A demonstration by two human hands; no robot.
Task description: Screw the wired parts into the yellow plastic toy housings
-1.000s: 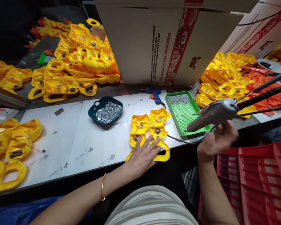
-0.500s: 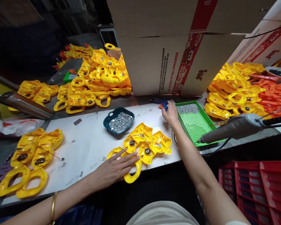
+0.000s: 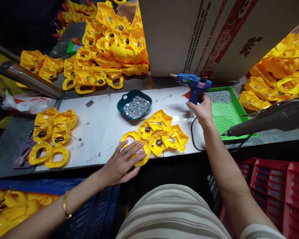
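Note:
My right hand [image 3: 200, 108] is wrapped round the handle of a blue glue gun [image 3: 193, 84], held above the table with its nozzle pointing left. Two yellow plastic shells [image 3: 161, 139] with round metal parts and thin wires lie open side up in front of me. My left hand [image 3: 127, 159] rests with spread fingers over the ring-shaped handles of these shells. Behind them sits a dark teal dish [image 3: 120, 105] of small metal screws. Right of my right hand, a green perforated tray [image 3: 229, 116] holds more small metal pieces at its far end.
More yellow shells [image 3: 51, 132] lie at the left, with piles [image 3: 114, 49] behind. A cardboard box [image 3: 179, 39] stands at the back. A grey tool [image 3: 264, 122] reaches over the tray, near a black cable [image 3: 193, 132]. Red crates [image 3: 271, 179] are lower right.
The glue gun has been lifted off the table in my right hand. My left hand stays on the ring handles. The view has tilted downward.

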